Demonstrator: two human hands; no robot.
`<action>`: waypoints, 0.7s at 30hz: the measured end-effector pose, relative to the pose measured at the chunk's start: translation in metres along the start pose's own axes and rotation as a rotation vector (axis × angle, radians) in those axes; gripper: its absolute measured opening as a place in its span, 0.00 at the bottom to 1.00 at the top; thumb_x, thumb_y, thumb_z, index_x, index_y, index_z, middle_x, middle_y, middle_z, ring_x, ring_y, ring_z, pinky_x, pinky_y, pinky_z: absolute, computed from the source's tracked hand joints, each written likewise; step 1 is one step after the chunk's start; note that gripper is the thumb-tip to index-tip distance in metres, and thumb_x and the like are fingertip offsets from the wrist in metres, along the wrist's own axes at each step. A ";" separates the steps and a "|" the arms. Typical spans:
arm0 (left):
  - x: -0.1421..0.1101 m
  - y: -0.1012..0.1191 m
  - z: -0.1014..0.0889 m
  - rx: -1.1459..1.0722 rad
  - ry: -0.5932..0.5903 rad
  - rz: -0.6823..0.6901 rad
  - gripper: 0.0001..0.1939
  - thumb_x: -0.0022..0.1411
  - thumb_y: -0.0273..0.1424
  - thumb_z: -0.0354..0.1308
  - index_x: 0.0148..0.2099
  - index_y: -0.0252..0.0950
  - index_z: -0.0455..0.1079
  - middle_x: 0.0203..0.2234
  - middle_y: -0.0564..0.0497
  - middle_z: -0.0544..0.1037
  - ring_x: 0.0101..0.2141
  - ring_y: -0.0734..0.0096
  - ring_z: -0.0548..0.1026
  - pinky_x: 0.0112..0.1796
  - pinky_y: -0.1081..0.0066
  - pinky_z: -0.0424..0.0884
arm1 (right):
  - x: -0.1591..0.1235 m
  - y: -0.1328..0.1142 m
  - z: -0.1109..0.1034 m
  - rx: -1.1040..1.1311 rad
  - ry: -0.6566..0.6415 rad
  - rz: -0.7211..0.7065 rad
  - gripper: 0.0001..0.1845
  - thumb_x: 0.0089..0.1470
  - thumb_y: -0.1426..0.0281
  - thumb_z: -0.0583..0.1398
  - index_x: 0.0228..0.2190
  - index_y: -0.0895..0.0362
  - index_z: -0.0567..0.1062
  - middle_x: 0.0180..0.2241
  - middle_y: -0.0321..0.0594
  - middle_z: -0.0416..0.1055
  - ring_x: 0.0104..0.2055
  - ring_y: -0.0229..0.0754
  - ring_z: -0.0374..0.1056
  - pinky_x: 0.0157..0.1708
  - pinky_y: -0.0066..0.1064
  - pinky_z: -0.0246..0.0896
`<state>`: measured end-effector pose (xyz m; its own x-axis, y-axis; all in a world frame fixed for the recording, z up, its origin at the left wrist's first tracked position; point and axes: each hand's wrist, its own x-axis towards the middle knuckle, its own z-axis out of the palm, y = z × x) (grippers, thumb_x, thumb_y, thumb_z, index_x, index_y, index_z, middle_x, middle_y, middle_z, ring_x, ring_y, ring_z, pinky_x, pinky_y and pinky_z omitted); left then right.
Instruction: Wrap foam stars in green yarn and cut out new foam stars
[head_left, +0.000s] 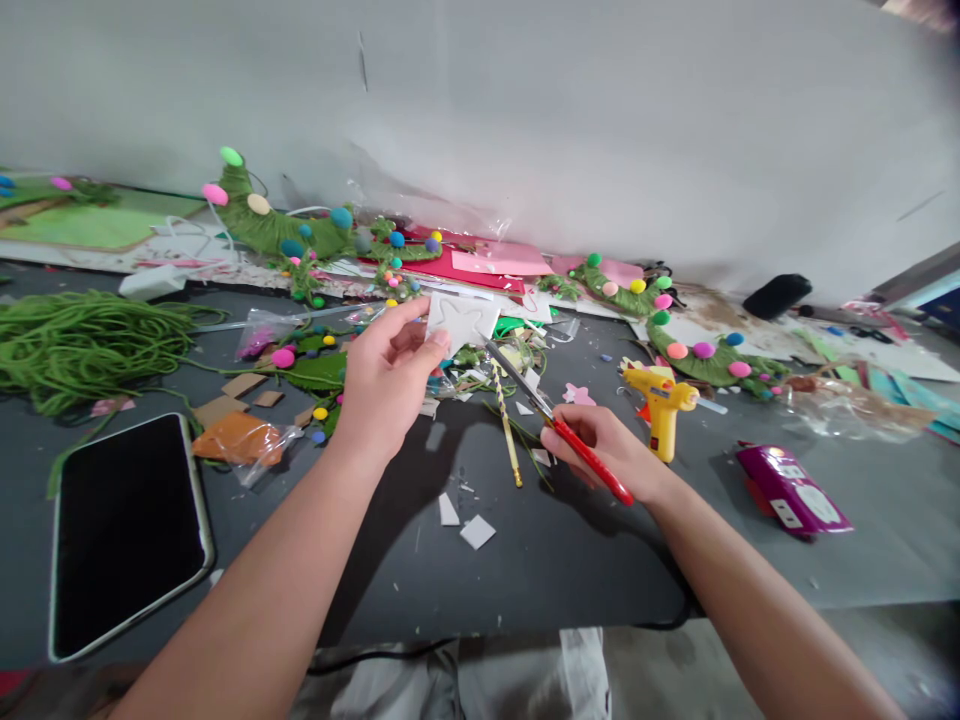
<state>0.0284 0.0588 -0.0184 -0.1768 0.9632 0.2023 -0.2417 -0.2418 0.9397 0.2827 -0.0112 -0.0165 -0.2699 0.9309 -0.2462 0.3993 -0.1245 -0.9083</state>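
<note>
My left hand (pixel 386 375) pinches a white foam piece (pixel 459 320) with a star outline drawn on it, held up above the dark table (pixel 525 560). My right hand (pixel 600 450) grips red-handled scissors (pixel 559 425). Their blades point up and left, and the tips reach the lower right edge of the white piece. Small white offcuts (pixel 465 520) lie on the table below the hands.
A dark tablet (pixel 124 530) lies at the front left. A yellow glue gun (pixel 660 405) and a purple packet (pixel 791 490) sit to the right. Green cord (pixel 75 345), green pom-pom decorations (pixel 292 235), coloured sheets (pixel 465 265) and a striped stick (pixel 506 425) crowd the back.
</note>
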 end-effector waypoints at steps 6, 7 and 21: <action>0.000 -0.001 -0.001 0.003 -0.005 -0.010 0.22 0.53 0.30 0.75 0.52 0.40 0.83 0.30 0.52 0.82 0.29 0.71 0.76 0.28 0.72 0.74 | 0.001 0.004 -0.001 0.006 -0.005 -0.009 0.28 0.56 0.50 0.73 0.25 0.54 0.66 0.16 0.25 0.59 0.17 0.31 0.57 0.17 0.26 0.48; 0.000 -0.002 -0.001 0.005 -0.006 -0.008 0.22 0.54 0.30 0.76 0.52 0.40 0.83 0.30 0.52 0.82 0.29 0.71 0.76 0.28 0.72 0.74 | 0.002 0.005 -0.001 0.007 -0.005 -0.008 0.28 0.56 0.50 0.73 0.25 0.54 0.66 0.16 0.25 0.58 0.17 0.31 0.57 0.17 0.26 0.48; -0.001 -0.002 0.000 0.014 -0.012 0.008 0.20 0.54 0.30 0.75 0.50 0.40 0.83 0.29 0.52 0.83 0.30 0.70 0.77 0.28 0.71 0.75 | 0.001 0.003 0.001 -0.062 0.024 -0.009 0.30 0.55 0.48 0.73 0.24 0.53 0.63 0.15 0.25 0.58 0.16 0.31 0.56 0.17 0.25 0.46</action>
<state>0.0291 0.0580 -0.0211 -0.1670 0.9627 0.2129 -0.2268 -0.2476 0.9419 0.2825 -0.0106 -0.0196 -0.2527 0.9401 -0.2287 0.4504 -0.0949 -0.8878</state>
